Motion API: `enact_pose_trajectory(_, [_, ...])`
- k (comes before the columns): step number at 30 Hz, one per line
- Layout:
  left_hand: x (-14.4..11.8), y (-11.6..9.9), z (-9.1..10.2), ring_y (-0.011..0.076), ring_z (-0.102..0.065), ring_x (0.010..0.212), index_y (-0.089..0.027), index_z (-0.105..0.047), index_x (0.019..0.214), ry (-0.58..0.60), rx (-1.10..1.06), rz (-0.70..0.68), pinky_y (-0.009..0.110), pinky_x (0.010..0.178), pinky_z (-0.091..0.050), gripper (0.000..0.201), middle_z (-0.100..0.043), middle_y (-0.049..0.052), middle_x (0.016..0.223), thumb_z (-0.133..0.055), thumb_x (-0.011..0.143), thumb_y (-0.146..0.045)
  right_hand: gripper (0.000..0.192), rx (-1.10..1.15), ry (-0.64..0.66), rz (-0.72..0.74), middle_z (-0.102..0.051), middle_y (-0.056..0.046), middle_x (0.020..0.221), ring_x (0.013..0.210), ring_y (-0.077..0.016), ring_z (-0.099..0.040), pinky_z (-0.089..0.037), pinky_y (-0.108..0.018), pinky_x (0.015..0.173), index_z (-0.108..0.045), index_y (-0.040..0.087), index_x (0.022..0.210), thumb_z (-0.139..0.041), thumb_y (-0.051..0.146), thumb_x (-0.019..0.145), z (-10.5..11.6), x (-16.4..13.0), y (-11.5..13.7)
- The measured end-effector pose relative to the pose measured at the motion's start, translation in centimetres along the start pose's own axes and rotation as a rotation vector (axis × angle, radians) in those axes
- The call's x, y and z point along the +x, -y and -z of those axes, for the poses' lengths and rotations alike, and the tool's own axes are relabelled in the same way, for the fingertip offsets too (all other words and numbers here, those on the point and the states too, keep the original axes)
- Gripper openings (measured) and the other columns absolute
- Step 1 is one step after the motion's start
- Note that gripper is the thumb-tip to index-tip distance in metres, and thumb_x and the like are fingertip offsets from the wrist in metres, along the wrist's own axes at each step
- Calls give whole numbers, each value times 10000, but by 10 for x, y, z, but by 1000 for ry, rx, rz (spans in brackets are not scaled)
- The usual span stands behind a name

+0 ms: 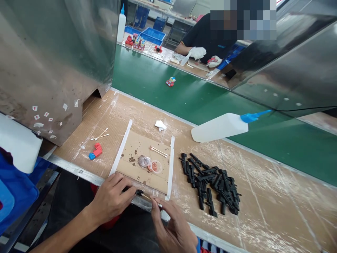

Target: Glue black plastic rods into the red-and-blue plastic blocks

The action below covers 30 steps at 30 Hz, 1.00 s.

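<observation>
At the near edge of a cardboard-covered bench [263,182], two bare hands meet. The left hand [112,198] rests on the edge with fingers curled, pinching a small black part [138,192] at its fingertips. The right hand [172,226] comes up from below, its thumb and forefinger closed on a thin swab [147,197] whose tip touches the black part.

Just beyond the hands lies a cardboard mat [147,154], taped down with a white strip on either side. On it sit two small round clear lids [150,163], touching each other, one tinted orange, with dark spots nearby and two more swabs [158,151] behind them.

To the right of the mat is a loose pile of black parts [210,184]. To the left lie a small red and blue toy piece [95,151] and a pair of white swabs [100,135]. A crumpled white scrap [160,125] lies behind the mat.

Farther right, a white squeeze bottle [219,127] with a blue nozzle lies on its side at the bench's far edge, its nozzle over a green conveyor belt [163,84]. A small colourful toy [170,82] sits on the belt.

On the left stands a grey metal housing [52,52] with bits of tape stuck to it.

Across the belt, another person in white gloves [197,52] works at a far bench, beside an upright bottle [121,24] and red toys [135,41].
</observation>
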<state>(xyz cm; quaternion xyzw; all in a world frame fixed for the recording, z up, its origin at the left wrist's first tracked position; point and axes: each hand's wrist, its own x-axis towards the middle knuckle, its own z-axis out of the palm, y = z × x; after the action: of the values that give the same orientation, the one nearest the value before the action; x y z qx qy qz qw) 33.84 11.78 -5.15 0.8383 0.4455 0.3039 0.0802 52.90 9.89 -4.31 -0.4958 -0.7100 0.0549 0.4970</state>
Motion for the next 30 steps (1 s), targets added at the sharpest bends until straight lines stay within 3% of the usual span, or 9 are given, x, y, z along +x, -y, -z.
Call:
enact_pose_trajectory(3, [1, 0, 1, 215, -525, 768, -166, -668, 993, -7, -2, 1, 352, 669, -480, 118, -666, 43, 858, -617, 901, -112, 222, 90, -33, -167, -737, -24, 814, 687, -164, -696, -590, -287, 687, -711, 208, 971, -735, 51, 816, 1, -8, -4])
enact_pose_trajectory(6, [1, 0, 1, 218, -532, 771, -173, -665, 982, -4, 0, 0, 356, 674, -482, 109, -663, 43, 854, -607, 910, -115, 105, 195, -119, -429, -756, -43, 821, 713, -185, -726, -609, -283, 693, -723, 191, 917, -772, 194, 824, 4, -7, -7])
enact_pose_trajectory(10, [-1, 1, 0, 231, -542, 809, -164, -648, 1015, -2, -19, -4, 374, 715, -500, 137, -664, 58, 887, -587, 914, -96, 229, 214, -246, -665, -768, -43, 799, 659, -160, -723, -582, -213, 604, -717, 178, 948, -808, 330, 803, 5, 18, -12])
enact_pose_trajectory(14, [-2, 1, 0, 241, -545, 829, -156, -626, 1054, 17, -39, -4, 399, 739, -516, 164, -661, 68, 911, -574, 919, -79, 320, 187, -313, -647, -770, -58, 865, 739, -166, -724, -571, -223, 654, -703, 181, 1045, -791, 387, 817, -8, 47, -27])
enact_pose_trajectory(19, [-2, 2, 2, 236, -570, 849, -165, -613, 1115, 44, -86, 1, 397, 748, -534, 201, -660, 72, 931, -549, 945, -79, 307, 156, -196, -574, -770, -86, 956, 842, -206, -722, -563, -298, 756, -737, 176, 1033, -702, 441, 882, -23, 58, -47])
enact_pose_trajectory(22, [-1, 4, 6, 222, -597, 867, -183, -606, 1164, 32, -151, 26, 386, 770, -547, 231, -663, 67, 950, -525, 968, -90, 356, 50, -144, -536, -758, -98, 1035, 859, -207, -698, -541, -327, 813, -740, 183, 1098, -669, 470, 898, -16, 55, -46])
enact_pose_trajectory(25, [-4, 5, 14, 208, -627, 922, -204, -596, 1189, 3, -249, 95, 367, 818, -556, 244, -659, 64, 985, -508, 985, -106, 405, 48, -201, -572, -747, -114, 1063, 875, -209, -687, -543, -327, 810, -713, 166, 1160, -676, 467, 891, 1, 42, -32])
enact_pose_trajectory(27, [-8, 3, 21, 201, -644, 943, -217, -597, 1182, -34, -306, 153, 346, 832, -558, 233, -662, 63, 1004, -525, 983, -120, 377, 141, -209, -668, -757, -104, 1012, 840, -201, -697, -560, -301, 769, -734, 163, 1102, -700, 459, 871, 9, 25, -13])
enact_pose_trajectory(30, [-13, -6, 29, 181, -672, 897, -231, -618, 1120, -90, -379, 229, 289, 787, -566, 190, -679, 46, 978, -591, 955, -140, 333, 398, -132, -895, -750, -57, 784, 588, -154, -643, -551, -248, 581, -779, 174, 922, -743, 491, 825, 1, -8, 21])
